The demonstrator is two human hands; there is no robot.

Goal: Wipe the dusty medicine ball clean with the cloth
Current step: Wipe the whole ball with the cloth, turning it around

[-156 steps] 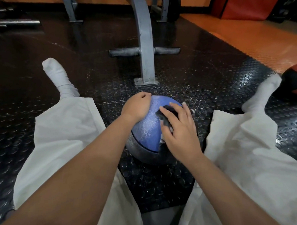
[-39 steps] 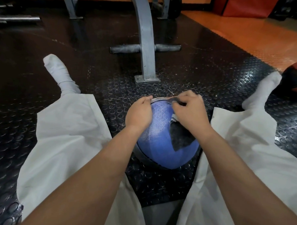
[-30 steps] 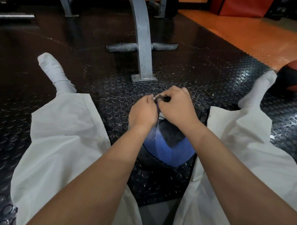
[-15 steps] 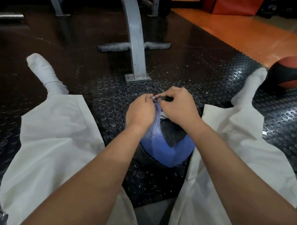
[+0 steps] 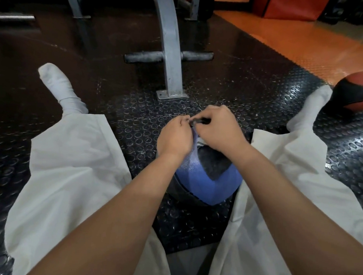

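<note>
The blue medicine ball (image 5: pixel 209 187) sits on the studded black rubber floor (image 5: pixel 247 89) between the person's spread legs, close in to the body, with a dark band round its lower left side. Both hands meet at its crown. The right hand (image 5: pixel 219 129) has its fingers curled and pinches a bunched edge of the dark cloth (image 5: pixel 215 165), whose loose end hangs as a dark triangle down the near face of the ball. The left hand (image 5: pixel 174 137) is curled as well, knuckles up, and seems to nip the same edge from the other side, though the fingertips are too tightly packed to be sure. By its look the ball is heavy and dense, with a pebbled skin that gives grip but also traps dust, so it should stay put under rubbing and is better rolled than lifted. A flat palm on the upper flank would steady it. The cloth is thin, limp and light. It will fold and slip unless wadded into the palm or spread flat under the fingers, and a pinch at one edge covers little surface. A grey machine post (image 5: pixel 170 55) stands beyond, and a red and black ball (image 5: pixel 354 94) lies near the right foot.
</note>
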